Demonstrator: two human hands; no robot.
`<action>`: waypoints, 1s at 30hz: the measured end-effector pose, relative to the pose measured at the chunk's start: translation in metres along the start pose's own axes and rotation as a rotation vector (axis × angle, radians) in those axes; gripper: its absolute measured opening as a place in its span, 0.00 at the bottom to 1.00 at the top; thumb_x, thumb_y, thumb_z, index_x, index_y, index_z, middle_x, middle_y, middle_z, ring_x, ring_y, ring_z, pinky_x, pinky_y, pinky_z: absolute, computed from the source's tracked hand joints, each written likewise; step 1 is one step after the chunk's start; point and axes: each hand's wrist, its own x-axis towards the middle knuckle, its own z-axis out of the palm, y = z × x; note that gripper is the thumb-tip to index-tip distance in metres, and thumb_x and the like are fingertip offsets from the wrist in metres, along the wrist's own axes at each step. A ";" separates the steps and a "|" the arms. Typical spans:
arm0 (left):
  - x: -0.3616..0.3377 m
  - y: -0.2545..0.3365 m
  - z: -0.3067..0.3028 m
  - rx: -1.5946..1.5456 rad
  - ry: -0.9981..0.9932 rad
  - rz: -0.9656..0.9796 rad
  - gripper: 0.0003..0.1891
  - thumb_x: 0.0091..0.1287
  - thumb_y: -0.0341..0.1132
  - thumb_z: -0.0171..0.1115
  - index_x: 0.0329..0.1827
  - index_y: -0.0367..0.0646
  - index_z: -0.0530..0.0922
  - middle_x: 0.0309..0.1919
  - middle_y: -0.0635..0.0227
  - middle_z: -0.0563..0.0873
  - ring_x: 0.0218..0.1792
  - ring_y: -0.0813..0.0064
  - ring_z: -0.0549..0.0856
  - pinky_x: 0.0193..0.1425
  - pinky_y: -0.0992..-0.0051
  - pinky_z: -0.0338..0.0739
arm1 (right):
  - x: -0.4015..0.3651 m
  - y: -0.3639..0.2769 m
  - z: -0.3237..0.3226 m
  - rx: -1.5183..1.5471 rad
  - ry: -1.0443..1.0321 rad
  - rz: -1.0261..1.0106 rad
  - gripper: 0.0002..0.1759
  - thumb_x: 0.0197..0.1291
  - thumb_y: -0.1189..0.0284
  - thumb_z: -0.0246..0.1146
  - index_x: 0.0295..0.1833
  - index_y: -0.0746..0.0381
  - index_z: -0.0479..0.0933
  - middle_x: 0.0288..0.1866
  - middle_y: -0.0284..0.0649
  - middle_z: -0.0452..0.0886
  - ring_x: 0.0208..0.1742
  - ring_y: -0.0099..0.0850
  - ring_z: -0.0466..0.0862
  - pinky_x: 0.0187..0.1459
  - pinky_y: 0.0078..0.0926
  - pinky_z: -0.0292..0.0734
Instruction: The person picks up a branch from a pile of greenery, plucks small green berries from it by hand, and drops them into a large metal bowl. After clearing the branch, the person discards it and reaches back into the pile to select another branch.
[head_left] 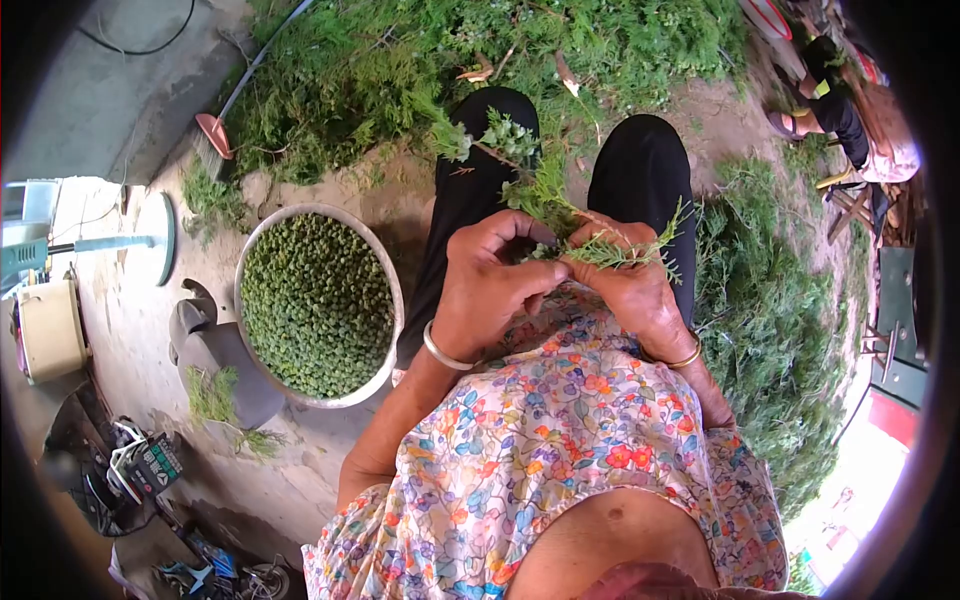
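A green conifer sprig [545,190] with pale round cones rises between my hands, above my lap. My left hand [500,280], with a light bangle on the wrist, has its thumb and fingers pinched at the sprig's lower part, near a cone. My right hand [630,280], wearing a gold-coloured bangle, is closed around the stem, and leafy tips stick out over its fingers. The two hands nearly touch at the fingertips. To the left of my knees stands a round, pale-rimmed basin [398,330] filled with small green cones.
Cut conifer branches [340,100] lie in a heap ahead and another pile [770,330] lies at the right. A broom and dustpan [213,135], a fan [160,240] and a grey object [235,370] are at the left. Another person's legs [845,125] show at the upper right.
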 end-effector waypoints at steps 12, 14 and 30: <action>0.004 -0.006 -0.013 -0.543 -0.027 -0.244 0.11 0.62 0.31 0.60 0.42 0.30 0.75 0.26 0.64 0.80 0.18 0.79 0.75 0.14 0.84 0.64 | -0.010 -0.007 0.004 0.285 0.113 0.184 0.08 0.50 0.79 0.68 0.37 0.66 0.78 0.33 0.33 0.79 0.27 0.23 0.75 0.31 0.22 0.71; -0.002 -0.011 -0.005 -0.482 -0.017 -0.160 0.14 0.63 0.34 0.61 0.43 0.30 0.74 0.27 0.64 0.80 0.18 0.79 0.77 0.15 0.83 0.66 | -0.008 -0.004 0.003 0.418 0.134 0.303 0.09 0.49 0.80 0.68 0.38 0.66 0.78 0.32 0.33 0.79 0.26 0.23 0.74 0.30 0.21 0.70; -0.016 0.006 -0.031 -0.412 0.095 -0.115 0.04 0.58 0.24 0.59 0.33 0.31 0.76 0.29 0.57 0.82 0.23 0.79 0.76 0.21 0.84 0.68 | 0.000 0.009 -0.021 0.924 0.257 0.453 0.11 0.56 0.74 0.57 0.44 0.65 0.71 0.31 0.41 0.74 0.21 0.23 0.68 0.20 0.18 0.64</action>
